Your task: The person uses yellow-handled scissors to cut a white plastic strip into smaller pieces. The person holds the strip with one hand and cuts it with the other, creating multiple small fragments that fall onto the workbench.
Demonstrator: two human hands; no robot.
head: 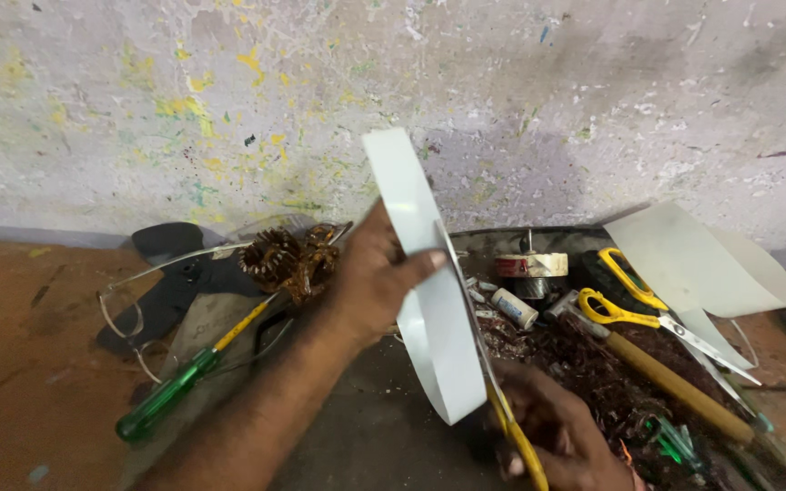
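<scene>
Left hand (377, 277) pinching white paper strip (425, 273), right hand (557, 436) at five o'clock clamped on yellow-handled scissors (511, 427) cutting it, green screwdriver (179, 382) at eight o'clock

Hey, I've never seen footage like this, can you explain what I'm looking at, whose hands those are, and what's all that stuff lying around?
This is one view from a camera worn on a person's head, looking down at their own bare hands. The left hand holds up a white paper strip. The right hand works yellow-handled scissors at the strip's lower end. On the floor to the left lie a green-handled screwdriver and a copper-wound motor part. To the right sit a second pair of yellow scissors, a wooden-handled tool, a tape roll and loose white sheets.
</scene>
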